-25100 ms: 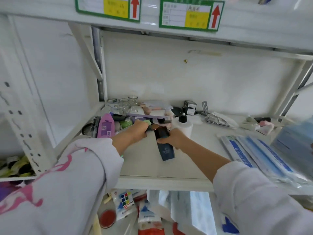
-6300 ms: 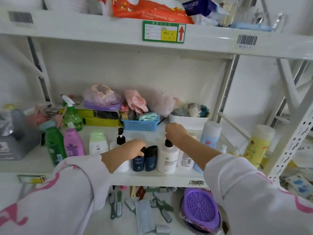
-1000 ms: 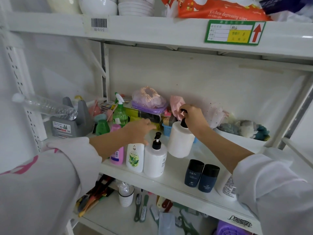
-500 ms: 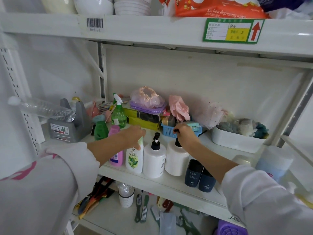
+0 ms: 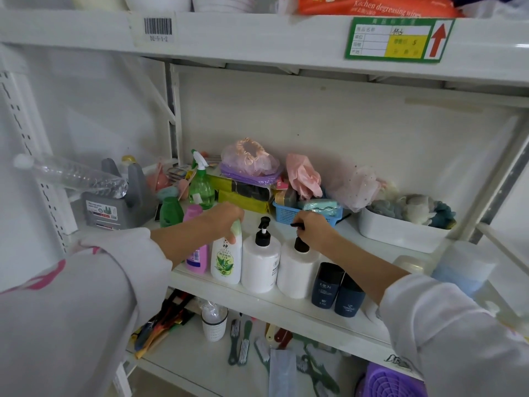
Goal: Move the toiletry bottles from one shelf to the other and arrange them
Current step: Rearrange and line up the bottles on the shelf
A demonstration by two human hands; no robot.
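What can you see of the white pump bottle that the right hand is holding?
The white pump bottle is a squat, round cylinder that looks like plastic, with a black pump head. It stands upright near the front edge of the shelf. No label shows on this side. The right hand grips its pump head from above, hiding most of it. It stands close between a second white pump bottle and a dark blue MEN bottle; whether they touch is unclear.

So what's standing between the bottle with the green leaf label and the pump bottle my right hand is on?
In the head view, one white pump bottle stands between the leaf-label bottle and the pump bottle under the right hand.
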